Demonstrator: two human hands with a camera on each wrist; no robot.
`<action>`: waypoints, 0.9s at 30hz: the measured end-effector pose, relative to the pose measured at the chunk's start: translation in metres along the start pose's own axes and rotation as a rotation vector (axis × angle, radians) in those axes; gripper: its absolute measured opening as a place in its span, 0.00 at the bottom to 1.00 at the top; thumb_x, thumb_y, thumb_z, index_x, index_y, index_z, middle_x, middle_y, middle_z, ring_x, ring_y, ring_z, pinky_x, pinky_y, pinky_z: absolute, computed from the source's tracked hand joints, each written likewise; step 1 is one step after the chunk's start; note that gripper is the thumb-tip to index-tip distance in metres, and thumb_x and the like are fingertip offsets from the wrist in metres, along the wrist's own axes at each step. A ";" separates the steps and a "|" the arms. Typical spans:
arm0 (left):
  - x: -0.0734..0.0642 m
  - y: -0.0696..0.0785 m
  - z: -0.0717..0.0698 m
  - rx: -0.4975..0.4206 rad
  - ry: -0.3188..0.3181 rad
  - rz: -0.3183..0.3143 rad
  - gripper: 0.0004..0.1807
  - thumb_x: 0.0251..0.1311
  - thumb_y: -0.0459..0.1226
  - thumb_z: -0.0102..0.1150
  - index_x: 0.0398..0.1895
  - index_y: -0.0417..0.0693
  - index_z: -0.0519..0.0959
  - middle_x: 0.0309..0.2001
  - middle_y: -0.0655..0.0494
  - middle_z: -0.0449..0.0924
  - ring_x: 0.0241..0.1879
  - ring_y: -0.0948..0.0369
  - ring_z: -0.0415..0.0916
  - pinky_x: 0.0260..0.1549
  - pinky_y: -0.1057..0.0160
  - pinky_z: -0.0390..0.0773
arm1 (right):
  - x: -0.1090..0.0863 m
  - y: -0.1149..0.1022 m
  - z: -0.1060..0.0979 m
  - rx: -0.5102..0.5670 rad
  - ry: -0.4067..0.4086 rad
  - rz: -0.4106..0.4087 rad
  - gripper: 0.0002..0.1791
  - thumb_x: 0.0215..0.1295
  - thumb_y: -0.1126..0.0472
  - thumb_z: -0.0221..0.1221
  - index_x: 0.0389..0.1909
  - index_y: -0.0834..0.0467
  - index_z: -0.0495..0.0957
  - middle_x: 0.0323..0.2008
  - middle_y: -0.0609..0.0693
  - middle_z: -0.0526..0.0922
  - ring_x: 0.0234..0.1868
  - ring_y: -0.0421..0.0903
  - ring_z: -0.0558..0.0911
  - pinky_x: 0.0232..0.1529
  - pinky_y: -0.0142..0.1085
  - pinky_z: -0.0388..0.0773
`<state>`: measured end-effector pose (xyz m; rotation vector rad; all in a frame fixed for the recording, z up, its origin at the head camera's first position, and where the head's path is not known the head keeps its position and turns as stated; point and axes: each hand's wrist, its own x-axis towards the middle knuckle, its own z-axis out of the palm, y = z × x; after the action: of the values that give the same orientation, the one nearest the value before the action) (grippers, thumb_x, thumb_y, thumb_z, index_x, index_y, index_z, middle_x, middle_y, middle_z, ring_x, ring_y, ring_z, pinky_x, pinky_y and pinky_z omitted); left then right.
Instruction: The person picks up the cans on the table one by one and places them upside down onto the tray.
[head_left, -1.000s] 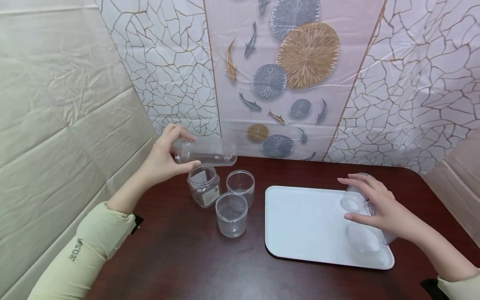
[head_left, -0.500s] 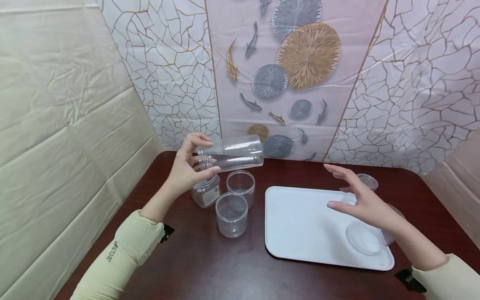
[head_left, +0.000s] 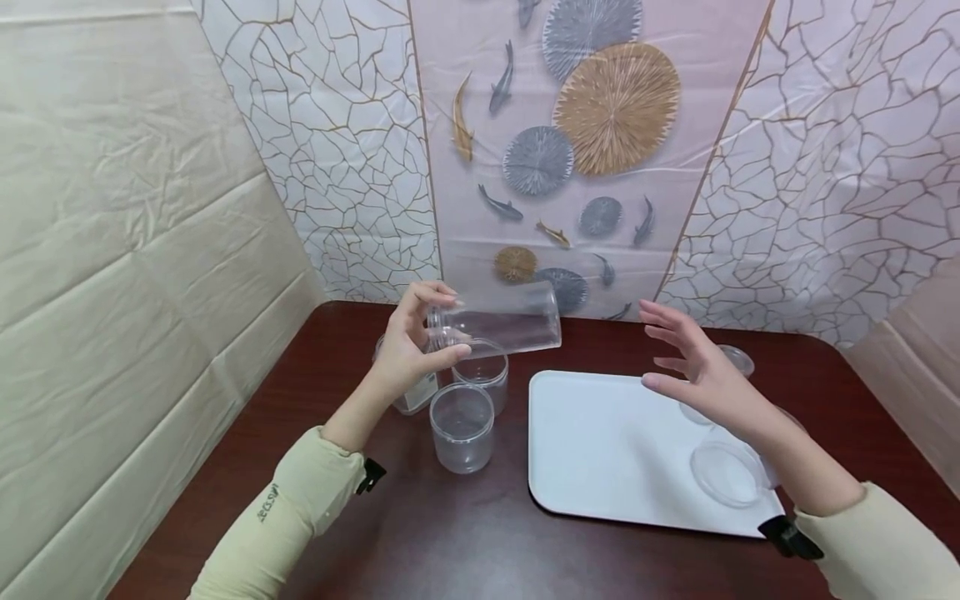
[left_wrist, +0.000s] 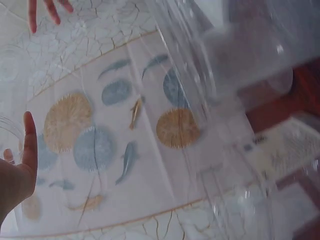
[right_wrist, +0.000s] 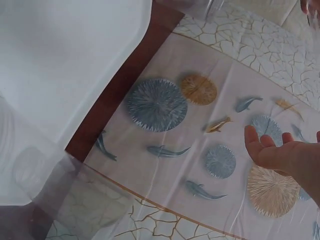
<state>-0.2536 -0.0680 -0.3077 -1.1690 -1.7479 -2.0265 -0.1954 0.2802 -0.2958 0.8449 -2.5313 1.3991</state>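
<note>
A dark reddish-brown tabletop (head_left: 480, 542) spreads before you, with a white rectangular tray (head_left: 585, 467) on its right half. Above the far side, left of the tray, you hold a tall clear plastic jar (head_left: 510, 321) sideways in the air. Its long axis runs left to right, almost level in the head view. The ribbed neck sits in your left hand (head_left: 408, 346), thumb on the near side, fingers on the far side; the plain end points right, toward your right hand (head_left: 693, 371). That hand hangs above the tray's far right part, holding nothing, fingers and thumb wide apart. The relation that seems to matter: the jar's free end lies left of your right fingertips, well apart from them, and your left hand is the nearer one. Partly behind your left wrist stands a labelled clear jar (head_left: 420, 393); beside it are two short clear jars (head_left: 462, 450). Near your right forearm is a clear round piece (head_left: 723, 479), lid or container; its transparency makes that hard to tell.
</note>
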 end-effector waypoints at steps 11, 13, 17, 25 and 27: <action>-0.005 -0.018 0.043 -0.049 -0.067 -0.093 0.27 0.39 0.16 0.62 0.45 0.26 0.63 0.50 0.45 0.65 0.48 0.62 0.71 0.37 0.53 0.82 | 0.005 -0.004 0.006 0.120 0.011 -0.015 0.41 0.63 0.75 0.52 0.73 0.52 0.47 0.65 0.38 0.58 0.63 0.29 0.61 0.52 0.20 0.70; -0.008 -0.021 0.051 -0.053 -0.084 -0.108 0.27 0.39 0.15 0.61 0.45 0.26 0.63 0.51 0.37 0.63 0.47 0.63 0.71 0.37 0.52 0.82 | 0.004 -0.004 0.006 0.156 0.004 -0.020 0.41 0.62 0.76 0.51 0.73 0.52 0.47 0.65 0.39 0.58 0.63 0.30 0.61 0.50 0.21 0.72; -0.014 -0.026 0.063 -0.037 -0.092 -0.138 0.27 0.40 0.15 0.61 0.45 0.28 0.63 0.53 0.32 0.61 0.49 0.65 0.69 0.38 0.54 0.82 | 0.003 -0.003 0.009 0.235 -0.020 -0.034 0.41 0.62 0.76 0.51 0.73 0.52 0.47 0.65 0.42 0.58 0.63 0.31 0.63 0.49 0.24 0.74; -0.020 -0.031 0.076 -0.040 -0.063 -0.162 0.27 0.41 0.17 0.62 0.46 0.29 0.64 0.53 0.34 0.61 0.50 0.64 0.68 0.39 0.54 0.82 | 0.004 -0.001 0.014 0.307 -0.080 -0.054 0.40 0.62 0.76 0.50 0.72 0.54 0.47 0.66 0.41 0.59 0.63 0.31 0.65 0.47 0.26 0.75; -0.021 -0.031 0.078 -0.042 -0.057 -0.162 0.27 0.41 0.16 0.62 0.46 0.30 0.64 0.53 0.34 0.61 0.50 0.63 0.69 0.38 0.53 0.82 | 0.003 -0.001 0.014 0.334 -0.110 -0.059 0.40 0.62 0.78 0.49 0.72 0.54 0.46 0.66 0.41 0.59 0.62 0.32 0.66 0.46 0.28 0.77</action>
<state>-0.2267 0.0043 -0.3469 -1.1415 -1.8925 -2.1505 -0.1955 0.2670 -0.3021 1.0663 -2.3593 1.8347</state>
